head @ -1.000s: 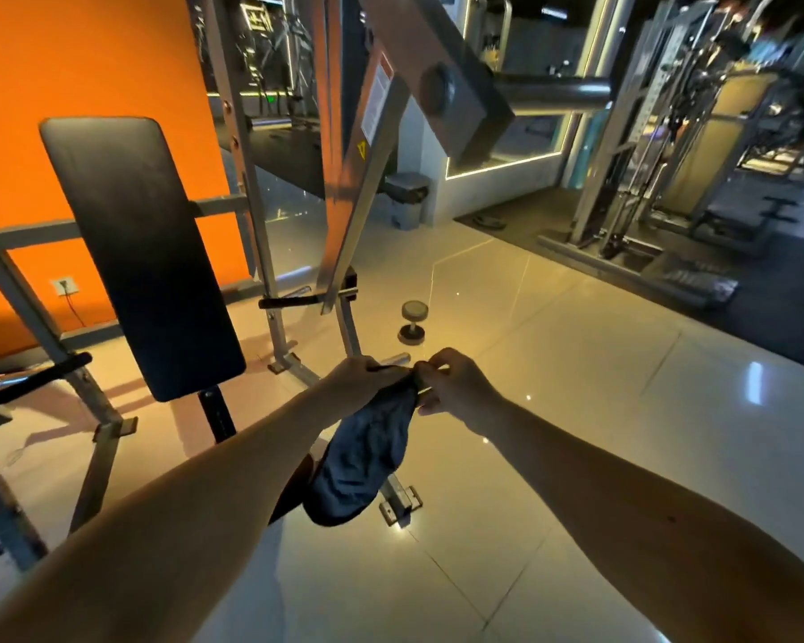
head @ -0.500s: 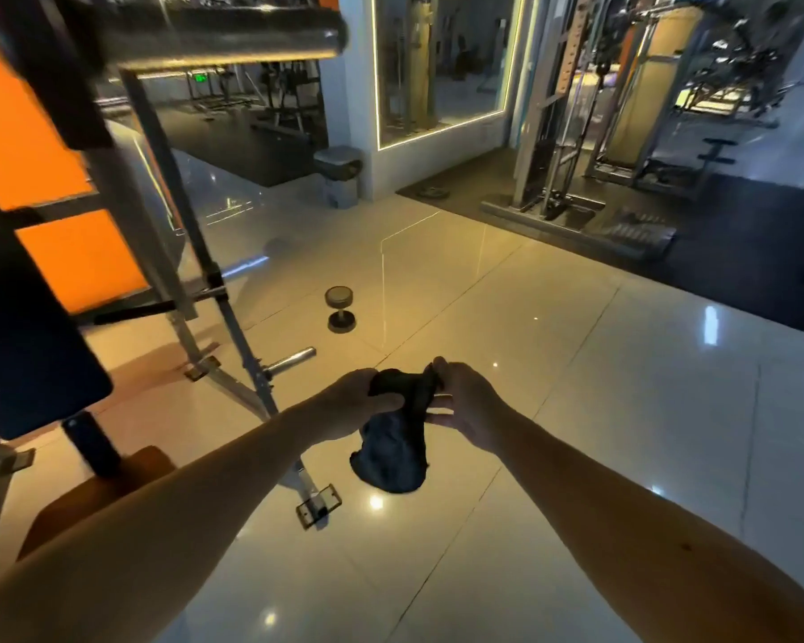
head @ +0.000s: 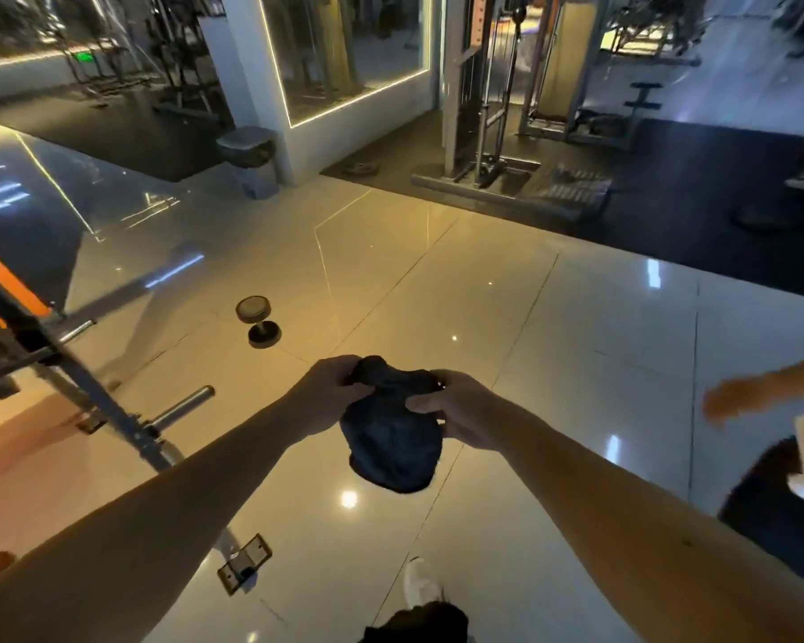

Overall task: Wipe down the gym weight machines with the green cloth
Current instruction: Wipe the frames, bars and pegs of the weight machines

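The left hand (head: pixel 324 393) and right hand (head: pixel 460 413) hold the cloth (head: pixel 391 440), bin (head: pixel 250 156) well apart.

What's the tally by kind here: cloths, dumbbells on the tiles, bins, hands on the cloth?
Cloth: 1
Dumbbell: 1
Bin: 1
Hands gripping the cloth: 2, left hand and right hand
Total: 5

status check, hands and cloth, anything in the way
Gripping the cloth with left hand and right hand. It's bunched, hanging in the air, on no machine. Ahead, dumbbell on the floor; another person's arm at the right edge.
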The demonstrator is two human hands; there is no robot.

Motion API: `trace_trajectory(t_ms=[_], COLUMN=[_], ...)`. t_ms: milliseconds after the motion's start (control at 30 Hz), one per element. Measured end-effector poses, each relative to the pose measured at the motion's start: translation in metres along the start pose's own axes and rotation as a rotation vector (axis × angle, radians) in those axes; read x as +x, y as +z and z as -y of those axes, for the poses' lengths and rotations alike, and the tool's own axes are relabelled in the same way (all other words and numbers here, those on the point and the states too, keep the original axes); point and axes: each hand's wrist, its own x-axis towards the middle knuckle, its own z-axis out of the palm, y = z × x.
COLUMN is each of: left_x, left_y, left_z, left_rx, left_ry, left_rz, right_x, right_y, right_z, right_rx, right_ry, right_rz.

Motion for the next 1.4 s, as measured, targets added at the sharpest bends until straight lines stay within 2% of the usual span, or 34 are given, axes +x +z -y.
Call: trace_trajectory(t_ms=[233, 400, 500, 667, 833, 933, 967, 1033, 1100, 1167, 1233, 1400], left_x=[0.128, 0.185, 0.207, 0.226, 0.245, 0.256, 0.261, 0.273, 0.286, 0.301, 0.314, 0.338], left_y=[-0.037, -0.078, -0.101, -0.140, -0.174, -0.199, -0.207, -0.223, -0.237, -0.253, -0.273, -0.332], left_z=[0.033, 0.041, 0.051, 0.073, 0.078, 0.054, 0.046, 0.033, 0.030, 0.032, 0.039, 0.075], left_rx=[0.193, 0.052, -0.065, -0.082, -0.080, -0.086, -0.047, 0.040, 0.088, 0.137, 0.127, -0.009], left_ry=[-0.108, -0.268, -0.404, -0.628, -0.702, -0.715, -0.719, -0.743, -0.772, -0.810, -0.840, -0.858], left_rz=[-0.207, -0.301, -0.386, -0.390, -0.436, -0.515, -0.530, -0.553, -0.611, -0.714, -0.849, -1.148], right_x=[0.126, 0.226, 0.284, 0.378, 0.457, 0.490, 0.500, 0.517, 0.537, 0.557, 0.581, 0.648], right_y=[-0.046, -0.054, -0.048, -0.029, 0.001, 0.022, 0.030, 0.049, 0.069, 0.087, 0.107, 0.185], right_z=[0.075, 0.121, 0.138, 0.160, 0.202, 0.253, 0.268, 0.293, 0.309, 0.323, 0.336, 0.357], right_rx=[-0.125, -0.184, -0.307, -0.614, -0.686, -0.814, -0.949, -1.311, -1.563, -1.617, -1.622, -1.503], right_ry=[0.057, 0.127, 0.183, 0.314, 0.355, 0.266, 0.191, -0.077, -0.397, -0.550, -0.599, -0.534], right_rz=[0.018, 0.088, 0.122, 0.348, 0.519, 0.770, 0.849, 0.985, 1.032, 0.985, 0.919, 0.913])
